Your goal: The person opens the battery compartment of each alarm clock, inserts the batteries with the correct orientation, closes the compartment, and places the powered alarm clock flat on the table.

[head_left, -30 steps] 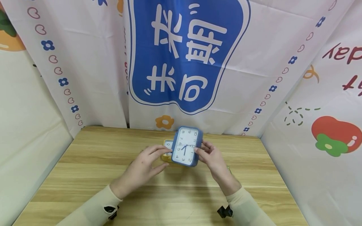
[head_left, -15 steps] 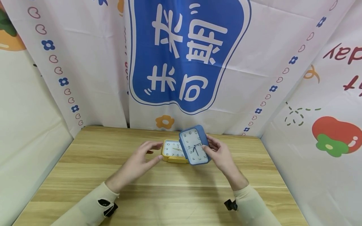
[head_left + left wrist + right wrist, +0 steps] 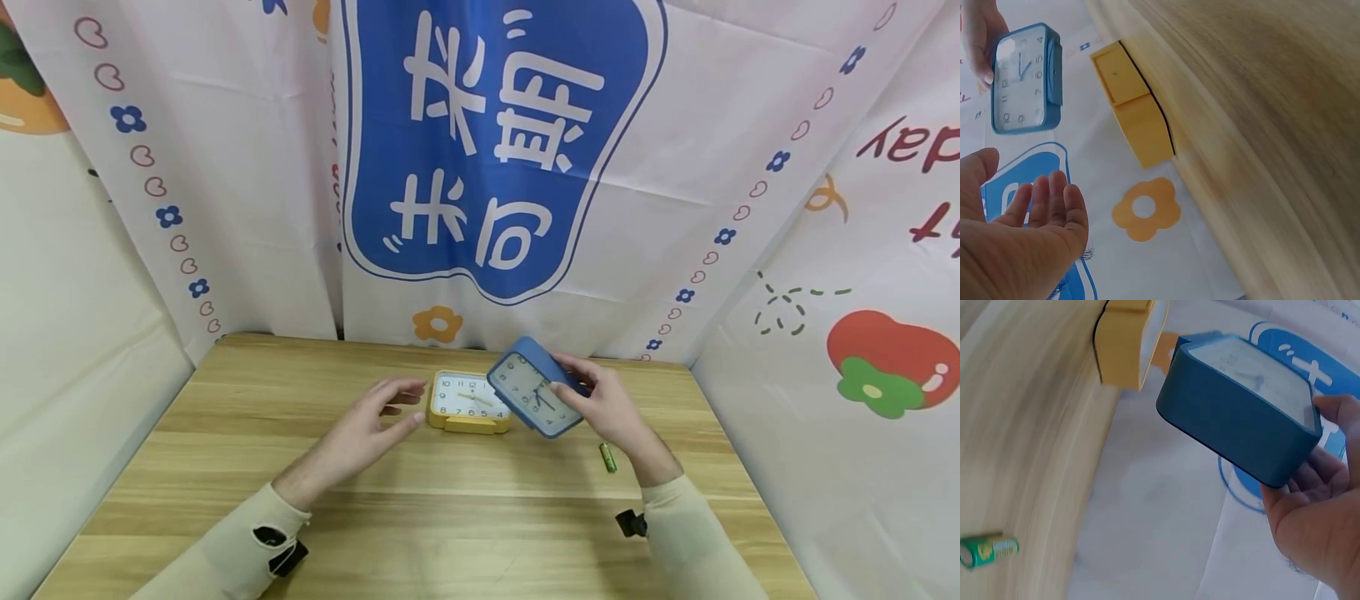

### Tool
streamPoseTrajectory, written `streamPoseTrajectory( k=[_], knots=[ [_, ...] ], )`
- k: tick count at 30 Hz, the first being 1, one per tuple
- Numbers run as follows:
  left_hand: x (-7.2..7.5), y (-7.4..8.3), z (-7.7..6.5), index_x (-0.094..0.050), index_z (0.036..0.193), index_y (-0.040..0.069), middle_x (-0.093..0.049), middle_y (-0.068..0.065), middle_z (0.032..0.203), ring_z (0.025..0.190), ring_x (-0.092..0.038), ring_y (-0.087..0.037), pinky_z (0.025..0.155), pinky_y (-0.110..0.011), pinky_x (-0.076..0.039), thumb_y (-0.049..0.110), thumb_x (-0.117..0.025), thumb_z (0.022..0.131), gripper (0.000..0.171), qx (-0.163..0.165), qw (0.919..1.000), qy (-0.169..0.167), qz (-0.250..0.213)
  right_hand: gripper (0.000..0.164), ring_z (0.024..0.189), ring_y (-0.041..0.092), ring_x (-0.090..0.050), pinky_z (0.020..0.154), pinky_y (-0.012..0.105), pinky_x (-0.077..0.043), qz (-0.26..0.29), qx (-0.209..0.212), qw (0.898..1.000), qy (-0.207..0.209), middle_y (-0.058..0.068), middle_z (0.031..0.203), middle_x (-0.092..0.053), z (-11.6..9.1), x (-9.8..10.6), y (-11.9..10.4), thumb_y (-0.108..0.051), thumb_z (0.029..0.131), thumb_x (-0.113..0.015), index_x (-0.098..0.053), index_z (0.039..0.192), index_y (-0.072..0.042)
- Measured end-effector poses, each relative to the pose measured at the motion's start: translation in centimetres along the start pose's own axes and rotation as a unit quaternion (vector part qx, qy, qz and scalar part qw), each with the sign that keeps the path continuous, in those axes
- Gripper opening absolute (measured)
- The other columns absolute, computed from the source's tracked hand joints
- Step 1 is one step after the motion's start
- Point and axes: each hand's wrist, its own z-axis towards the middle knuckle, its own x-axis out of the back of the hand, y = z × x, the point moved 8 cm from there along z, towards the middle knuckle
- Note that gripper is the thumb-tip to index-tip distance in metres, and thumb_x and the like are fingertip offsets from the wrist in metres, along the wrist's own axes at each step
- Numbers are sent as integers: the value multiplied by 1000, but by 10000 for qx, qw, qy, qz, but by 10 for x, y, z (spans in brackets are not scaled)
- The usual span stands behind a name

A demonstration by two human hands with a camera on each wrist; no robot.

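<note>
A blue alarm clock [image 3: 536,392] is tilted in the air, its dial facing up toward the head camera. My right hand [image 3: 609,408] grips it at one end, the thumb on the front and the fingers behind, as the right wrist view shows of the blue clock [image 3: 1241,419]. A yellow alarm clock [image 3: 470,425] stands on the table, its right part overlapped by the blue one in the head view. My left hand [image 3: 367,429] is just left of the yellow clock, apart from it, fingers loosely bent and holding nothing; the palm shows in the left wrist view.
A green battery [image 3: 607,457] lies on the wooden table [image 3: 450,533] below my right wrist, also seen as a green cylinder in the right wrist view. Printed cloth [image 3: 262,208] hangs behind the table and along both sides.
My right hand has moved right with the blue clock and tilted it, uncovering most of the yellow clock. My left hand has left the blue clock and drawn back left. The battery has come into view.
</note>
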Motion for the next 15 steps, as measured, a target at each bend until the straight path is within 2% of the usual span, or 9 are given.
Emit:
streamPoseTrajectory(
  k=[8,15],
  knots=[
    [-1,-4,-1,-60,166,5,-71,-18,157,148,-69,-41,126,-66,-60,25,-74,117,55,42,10000,-42,59,55,126,40,-81,105,56,-73,-632,167,9972,-376,31,153,-74,4,12,15,-18,116,-75,-62,168,-4],
    [-1,-6,-1,-61,166,5,-72,-18,156,146,-69,-40,125,-66,-60,23,-73,117,53,9,9999,-54,99,55,125,39,-81,106,60,-72,-799,327,9936,-735,31,152,-74,9,19,28,-17,117,-74,-62,168,-4]
  ],
)
